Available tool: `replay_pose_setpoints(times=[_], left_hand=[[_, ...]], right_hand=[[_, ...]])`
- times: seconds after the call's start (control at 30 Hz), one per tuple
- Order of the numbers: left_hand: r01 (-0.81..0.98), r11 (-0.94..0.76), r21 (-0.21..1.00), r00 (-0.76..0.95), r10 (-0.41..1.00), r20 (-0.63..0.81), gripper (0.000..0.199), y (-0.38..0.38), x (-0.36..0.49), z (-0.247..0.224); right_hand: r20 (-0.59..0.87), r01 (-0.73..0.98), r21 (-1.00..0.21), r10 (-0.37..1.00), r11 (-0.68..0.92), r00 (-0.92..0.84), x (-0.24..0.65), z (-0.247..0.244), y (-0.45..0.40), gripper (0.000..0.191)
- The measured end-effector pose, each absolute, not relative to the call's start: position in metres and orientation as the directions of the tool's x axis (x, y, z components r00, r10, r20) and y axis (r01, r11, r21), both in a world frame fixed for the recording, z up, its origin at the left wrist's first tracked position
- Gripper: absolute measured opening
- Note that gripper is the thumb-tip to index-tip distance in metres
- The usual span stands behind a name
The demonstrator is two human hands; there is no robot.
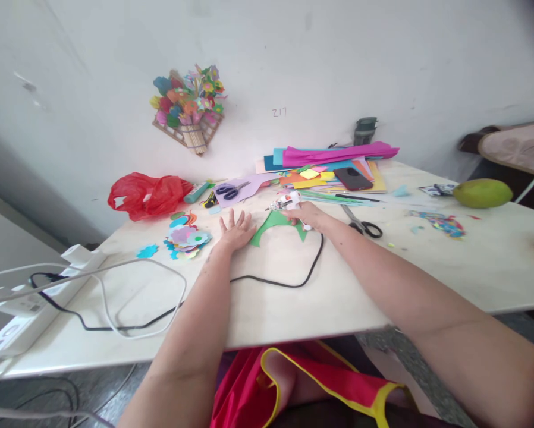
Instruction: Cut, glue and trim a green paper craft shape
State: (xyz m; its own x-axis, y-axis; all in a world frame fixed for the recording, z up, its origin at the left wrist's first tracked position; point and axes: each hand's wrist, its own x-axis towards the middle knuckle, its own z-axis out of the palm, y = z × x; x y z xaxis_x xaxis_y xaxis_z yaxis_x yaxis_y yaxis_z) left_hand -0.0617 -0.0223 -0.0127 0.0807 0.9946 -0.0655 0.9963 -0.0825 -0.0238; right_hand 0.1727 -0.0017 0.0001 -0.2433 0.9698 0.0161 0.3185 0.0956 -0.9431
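Observation:
A white hot glue gun [296, 202] is in my right hand [309, 215], its nozzle pointing left over a green paper cutout [273, 222]. My fingers are wrapped round its handle, and a black cord [289, 286] trails from it across the table. The cutout lies flat, with a curved edge toward me. On its left side my left hand [238, 232] rests palm down with the fingers spread, its thumb side close to the paper. Whether the left hand touches the cutout I cannot tell.
Left are paper flower shapes [187, 236], a red plastic bag [148, 195] and a power strip [39, 306] with looping cables. Purple-handled scissors [232, 191] lie behind; black-handled scissors [363, 225] sit right. Coloured paper [333, 156], a phone [353, 178] and a mango [483, 193] stand farther off.

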Motion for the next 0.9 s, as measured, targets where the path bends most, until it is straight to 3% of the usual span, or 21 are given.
replay_pose_setpoints(times=[0.47,0.9], left_hand=[[0.999,-0.023,-0.04,0.02,0.998,-0.062,0.075,-0.021,-0.056,-0.017],[0.995,-0.071,-0.074,0.076,0.995,0.062,0.065,-0.032,-0.051,-0.019]], right_hand=[[0.003,0.298,-0.952,0.977,0.068,-0.213,0.171,-0.002,0.0,0.028],[0.001,0.296,-0.953,0.977,0.066,-0.215,0.173,0.0,-0.003,0.028]])
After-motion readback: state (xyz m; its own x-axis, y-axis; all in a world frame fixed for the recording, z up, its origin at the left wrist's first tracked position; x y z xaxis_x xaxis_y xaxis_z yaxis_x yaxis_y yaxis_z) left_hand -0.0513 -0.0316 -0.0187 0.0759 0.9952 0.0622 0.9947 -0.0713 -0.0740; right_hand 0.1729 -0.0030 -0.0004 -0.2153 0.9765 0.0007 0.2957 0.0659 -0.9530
